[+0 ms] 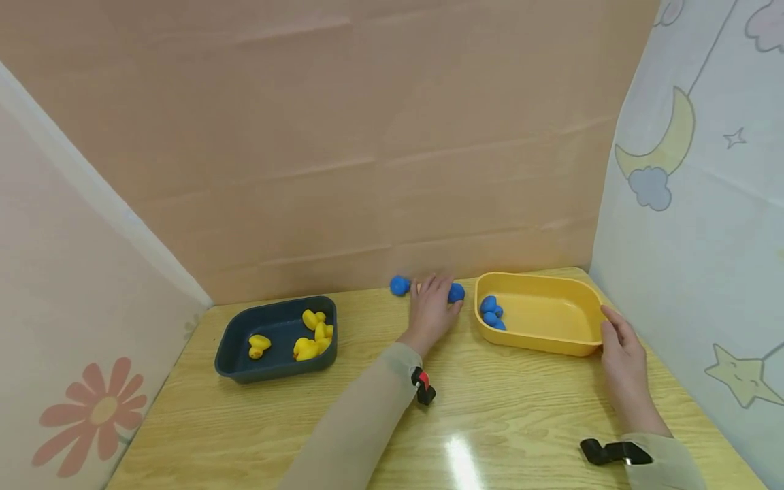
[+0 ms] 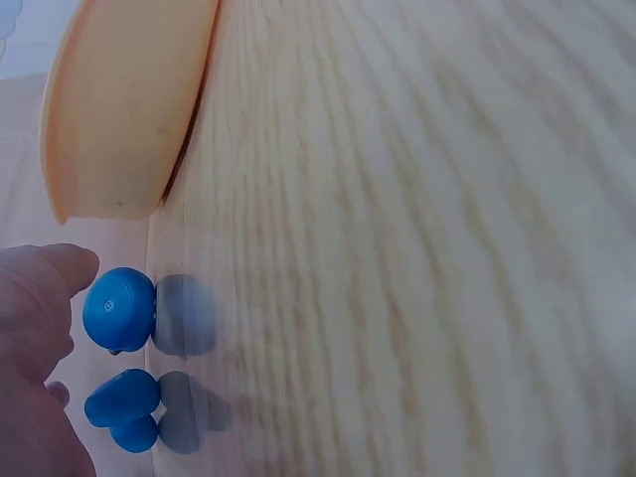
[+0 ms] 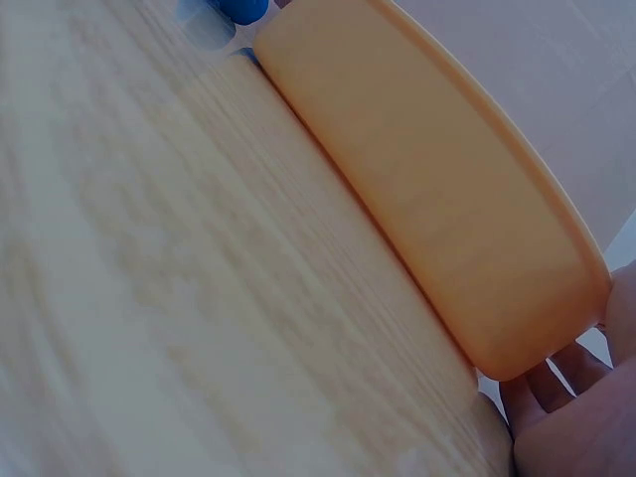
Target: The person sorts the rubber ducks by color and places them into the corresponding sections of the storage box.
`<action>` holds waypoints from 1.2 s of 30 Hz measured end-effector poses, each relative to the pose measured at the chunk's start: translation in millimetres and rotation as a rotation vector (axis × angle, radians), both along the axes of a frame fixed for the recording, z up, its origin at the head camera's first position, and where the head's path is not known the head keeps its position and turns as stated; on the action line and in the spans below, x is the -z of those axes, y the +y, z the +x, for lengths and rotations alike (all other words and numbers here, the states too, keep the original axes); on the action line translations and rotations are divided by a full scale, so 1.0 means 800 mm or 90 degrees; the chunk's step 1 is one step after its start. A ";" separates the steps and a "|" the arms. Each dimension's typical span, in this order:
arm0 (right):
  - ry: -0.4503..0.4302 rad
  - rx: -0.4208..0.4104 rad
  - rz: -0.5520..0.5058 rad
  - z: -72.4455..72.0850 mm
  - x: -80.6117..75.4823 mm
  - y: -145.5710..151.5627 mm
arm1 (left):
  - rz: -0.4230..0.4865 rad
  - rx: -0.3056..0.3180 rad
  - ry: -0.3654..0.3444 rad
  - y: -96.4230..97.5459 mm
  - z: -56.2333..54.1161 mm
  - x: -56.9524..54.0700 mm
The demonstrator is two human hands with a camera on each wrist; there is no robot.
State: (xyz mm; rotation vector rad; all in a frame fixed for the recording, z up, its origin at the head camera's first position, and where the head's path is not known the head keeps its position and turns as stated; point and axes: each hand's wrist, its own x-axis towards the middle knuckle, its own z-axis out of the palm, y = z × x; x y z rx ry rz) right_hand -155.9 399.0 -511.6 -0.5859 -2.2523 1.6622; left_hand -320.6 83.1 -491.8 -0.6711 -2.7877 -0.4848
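Note:
My left hand point(image 1: 431, 309) reaches to the back of the table, fingers spread between two small blue duck-like toys. One blue toy point(image 1: 399, 285) sits left of the hand; the other point(image 1: 456, 292) is by its thumb side. In the left wrist view, a rounded blue toy point(image 2: 119, 310) and a second one point(image 2: 124, 407) stand beside the fingers, none visibly gripped. My right hand point(image 1: 625, 357) holds the right end of a yellow tray point(image 1: 542, 344), its fingers point(image 3: 547, 386) around the end wall. Several blue toys point(image 1: 490, 313) lie in the tray's left end.
A dark blue-grey tray point(image 1: 275, 373) stands at the left with several yellow rubber ducks point(image 1: 312, 348) in it. The wooden table point(image 1: 380, 401) meets a brown paper-covered wall point(image 1: 367, 170) at the back. A printed cloth wall point(image 1: 698, 258) rises close to the right hand.

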 end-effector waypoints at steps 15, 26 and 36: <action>-0.002 -0.010 0.004 0.002 -0.001 0.000 | -0.059 0.003 0.023 0.002 -0.001 0.007; 0.008 -0.011 0.008 0.003 0.000 0.001 | -0.060 0.004 0.035 0.008 -0.001 0.012; 0.009 -0.012 0.004 0.005 -0.002 -0.001 | -0.017 0.013 0.054 0.004 0.004 0.015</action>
